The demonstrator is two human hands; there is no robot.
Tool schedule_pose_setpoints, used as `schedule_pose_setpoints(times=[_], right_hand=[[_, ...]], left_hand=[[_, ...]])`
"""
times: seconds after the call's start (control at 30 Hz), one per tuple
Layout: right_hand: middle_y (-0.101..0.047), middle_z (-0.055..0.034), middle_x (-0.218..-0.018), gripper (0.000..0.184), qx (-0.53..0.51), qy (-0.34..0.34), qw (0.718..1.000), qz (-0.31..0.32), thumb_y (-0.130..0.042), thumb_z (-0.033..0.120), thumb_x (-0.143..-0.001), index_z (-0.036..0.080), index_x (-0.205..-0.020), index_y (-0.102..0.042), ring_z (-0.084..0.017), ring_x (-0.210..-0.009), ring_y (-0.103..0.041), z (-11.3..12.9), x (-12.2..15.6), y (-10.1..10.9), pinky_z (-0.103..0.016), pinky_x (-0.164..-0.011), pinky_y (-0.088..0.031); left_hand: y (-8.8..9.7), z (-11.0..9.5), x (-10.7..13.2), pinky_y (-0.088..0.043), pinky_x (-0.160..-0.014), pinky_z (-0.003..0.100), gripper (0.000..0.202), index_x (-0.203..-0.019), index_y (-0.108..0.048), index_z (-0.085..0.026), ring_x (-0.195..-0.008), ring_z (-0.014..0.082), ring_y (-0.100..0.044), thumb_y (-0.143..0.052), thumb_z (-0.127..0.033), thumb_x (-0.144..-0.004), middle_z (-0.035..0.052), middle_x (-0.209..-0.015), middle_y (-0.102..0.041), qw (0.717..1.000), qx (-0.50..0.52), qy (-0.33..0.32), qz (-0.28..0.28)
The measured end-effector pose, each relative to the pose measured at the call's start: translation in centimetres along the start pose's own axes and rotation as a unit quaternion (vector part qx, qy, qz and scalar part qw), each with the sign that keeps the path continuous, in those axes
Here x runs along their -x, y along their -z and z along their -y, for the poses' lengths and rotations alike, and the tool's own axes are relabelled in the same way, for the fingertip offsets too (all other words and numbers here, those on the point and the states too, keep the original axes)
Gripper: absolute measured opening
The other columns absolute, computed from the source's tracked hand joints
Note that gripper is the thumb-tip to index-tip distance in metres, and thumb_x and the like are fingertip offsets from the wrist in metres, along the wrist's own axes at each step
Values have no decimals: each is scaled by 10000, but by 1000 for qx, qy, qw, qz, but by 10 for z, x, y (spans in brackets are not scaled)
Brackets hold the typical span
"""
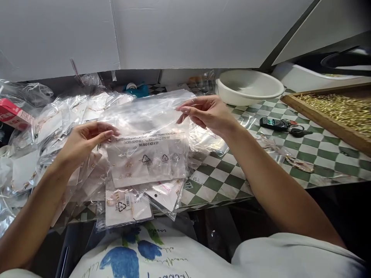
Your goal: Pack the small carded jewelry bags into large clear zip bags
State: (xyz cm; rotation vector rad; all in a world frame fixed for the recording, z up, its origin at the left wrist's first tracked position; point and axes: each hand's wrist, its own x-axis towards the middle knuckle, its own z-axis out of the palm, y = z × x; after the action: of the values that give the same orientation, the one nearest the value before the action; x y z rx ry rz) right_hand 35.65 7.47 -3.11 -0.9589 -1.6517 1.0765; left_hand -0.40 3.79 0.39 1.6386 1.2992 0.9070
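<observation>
A clear plastic bag (147,154) with a printed warning and recycling marks hangs between my two hands over the near part of the table. A white card with small pink and gold jewelry shows through it. My left hand (91,139) pinches the bag's left edge between thumb and fingers. At its upper right, my right hand (204,112) closes thumb and fingertips on the bag's edge. Just below lies another bagged card (127,206) with pink and gold pieces, reaching past the table edge. Beside it is a second bagged card (165,195), tilted.
Many bagged cards (52,127) pile up on the left. A white basin (251,87) stands at the back. To the right are a black device with keys (274,123) and a wooden tray (324,123) of gold pieces. White panels (185,34) rise behind.
</observation>
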Motion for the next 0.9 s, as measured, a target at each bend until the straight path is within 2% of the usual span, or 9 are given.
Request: schedule_pose_setpoints(times=[0.13,0.2,0.33,0.43,0.5,0.6,0.73,0.83,0.9], right_hand=[[-703,-2,-633,174,42,77,996,-20,-876,421,-797,263,-838,-815,-67,-409,-494,-6,-3,4,-263,-346,-347],[-664,13,-562,159,41,79,996,-12,-877,405,-801,262,-845,-822,-73,-395,-509,-7,-2,8,-255,-349,-357],[-688,17,-580,240,20,7,996,81,-826,432,-862,239,-1005,-827,-38,-355,-450,-3,-1,16,-223,-332,-299],[-651,27,-542,333,47,-62,989,126,-815,471,-868,210,-1074,-816,-27,-366,-413,-3,-2,23,-208,-334,-261],[-619,31,-517,325,53,-85,987,128,-790,485,-891,195,-1034,-820,-25,-366,-396,-4,-3,27,-221,-334,-223],[-522,68,-462,362,-14,-69,991,112,-732,537,-926,201,-1037,-808,-30,-355,-346,-6,-4,27,-243,-360,-226],[-415,97,-431,494,-33,-81,990,112,-685,637,-922,197,-1126,-781,-36,-354,-277,-6,-5,22,-259,-376,-195],[-456,88,-445,410,7,-121,984,134,-819,524,-845,199,-1094,-799,-43,-367,-307,-8,-6,19,-262,-379,-206],[-467,79,-443,321,10,-123,985,117,-853,463,-821,206,-1010,-814,-47,-384,-315,-11,-6,19,-260,-390,-223]], left_hand=[[-7,-4,1,-647,-906,318,218,-1028,-836,-263,-952,231,-798,-867,-319,-819,76,-941,-828,999,12,-2,-35],[-7,-5,2,-654,-909,325,193,-983,-842,-245,-948,239,-800,-879,-308,-804,85,-946,-828,999,8,3,-39],[-6,-6,2,-655,-930,311,175,-953,-844,-230,-965,233,-800,-824,-381,-867,88,-1024,-824,999,17,-23,-30],[-7,-3,1,-682,-854,312,175,-947,-845,-219,-869,220,-808,-797,-379,-896,81,-1003,-824,996,30,-57,-58],[-8,-1,1,-696,-781,314,142,-947,-846,-216,-797,215,-807,-808,-340,-889,72,-952,-824,994,34,-75,-76],[-11,-2,1,-694,-731,296,109,-945,-847,-236,-758,199,-803,-782,-319,-915,51,-906,-822,991,43,-91,-88],[-13,-9,4,-681,-710,284,106,-997,-827,-274,-732,173,-794,-793,-310,-903,21,-985,-823,989,61,-115,-75],[-14,-13,6,-657,-652,259,205,-1084,-801,-279,-710,162,-790,-813,-296,-879,14,-1013,-823,986,52,-134,-80],[-13,-13,7,-648,-636,255,253,-1129,-782,-280,-711,167,-794,-808,-277,-878,9,-1007,-824,985,36,-143,-93]])
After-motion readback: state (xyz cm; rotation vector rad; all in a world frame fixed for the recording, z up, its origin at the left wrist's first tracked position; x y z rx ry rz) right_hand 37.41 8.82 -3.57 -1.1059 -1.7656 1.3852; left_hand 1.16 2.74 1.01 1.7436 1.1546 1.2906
